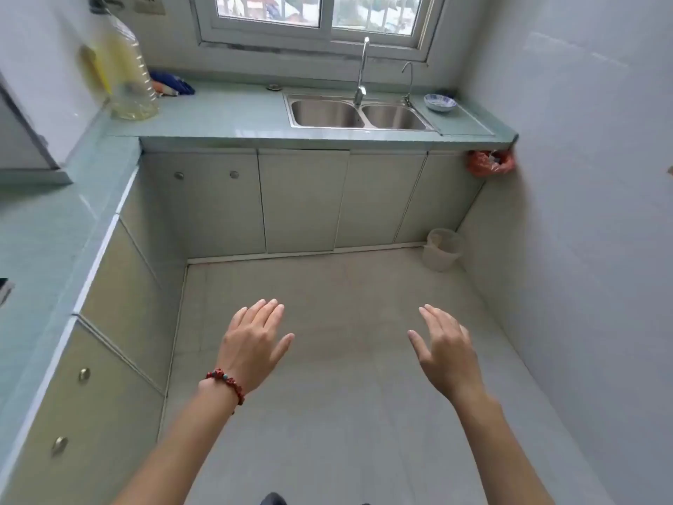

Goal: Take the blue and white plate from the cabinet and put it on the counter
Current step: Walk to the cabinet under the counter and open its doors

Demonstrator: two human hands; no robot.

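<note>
Standing mid-kitchen, the person holds the left hand (253, 344) and right hand (446, 349) out over the floor, well apart, fingers spread and empty, probably ready to reach for a cabinet door (304, 200). All doors look closed. A blue and white dish (440, 102) sits upright on the counter (225, 114) right of the sink (358, 113); being round, it has no long axis.

The cabinet (304, 200) doors are closed — its inside is hidden. The oil bottle (125, 67) is smeared by blur, its top cut off. The left bench (40, 242) runs out of frame — a dark object (5, 289) there is clipped.
</note>
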